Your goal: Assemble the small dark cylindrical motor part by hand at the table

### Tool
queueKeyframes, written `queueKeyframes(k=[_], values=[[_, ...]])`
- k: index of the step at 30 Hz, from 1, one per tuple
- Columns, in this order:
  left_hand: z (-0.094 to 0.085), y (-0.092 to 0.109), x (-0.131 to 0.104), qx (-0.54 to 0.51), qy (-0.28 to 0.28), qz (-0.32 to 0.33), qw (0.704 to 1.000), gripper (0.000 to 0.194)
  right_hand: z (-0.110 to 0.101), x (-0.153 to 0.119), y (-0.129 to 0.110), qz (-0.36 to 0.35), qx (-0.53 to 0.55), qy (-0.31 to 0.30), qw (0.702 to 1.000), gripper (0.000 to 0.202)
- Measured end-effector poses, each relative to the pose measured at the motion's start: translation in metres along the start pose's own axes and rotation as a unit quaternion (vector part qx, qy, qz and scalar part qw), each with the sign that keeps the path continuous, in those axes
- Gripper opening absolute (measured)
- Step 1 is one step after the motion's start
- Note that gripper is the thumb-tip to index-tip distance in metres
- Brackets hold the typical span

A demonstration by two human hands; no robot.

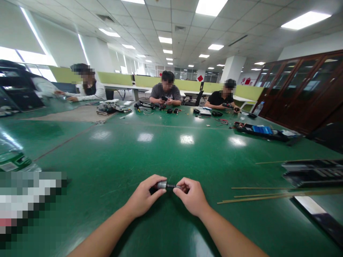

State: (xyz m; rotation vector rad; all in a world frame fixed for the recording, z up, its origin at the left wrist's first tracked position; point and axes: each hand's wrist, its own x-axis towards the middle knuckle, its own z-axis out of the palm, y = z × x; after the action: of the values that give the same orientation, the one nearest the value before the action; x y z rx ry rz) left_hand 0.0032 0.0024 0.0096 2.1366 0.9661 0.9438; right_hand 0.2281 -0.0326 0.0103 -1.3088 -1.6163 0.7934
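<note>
In the lower middle of the head view, my left hand is closed around the thick end of a small silver cylinder with a thin dark shaft. The shaft points right, lying level between the two hands. At its far tip my right hand pinches with thumb and fingers. Whether a separate small piece sits in that pinch is hidden by the fingers. Both hands are just above the green tabletop, close to its near side.
Thin sticks and dark, blurred metal-like parts lie to the right. A long black tray of items stands farther back. A green-labelled bottle is at left. Three people sit across the table, electronics parts before them.
</note>
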Motion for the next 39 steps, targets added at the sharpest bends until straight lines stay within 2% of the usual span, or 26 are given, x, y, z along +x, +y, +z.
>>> queueKeyframes(k=[39], values=[[-0.0003,-0.0017,0.0015,-0.027,0.017,0.008,0.999,0.031,0.0,-0.0003,0.0027,-0.005,0.02,-0.001,1.0,0.01]])
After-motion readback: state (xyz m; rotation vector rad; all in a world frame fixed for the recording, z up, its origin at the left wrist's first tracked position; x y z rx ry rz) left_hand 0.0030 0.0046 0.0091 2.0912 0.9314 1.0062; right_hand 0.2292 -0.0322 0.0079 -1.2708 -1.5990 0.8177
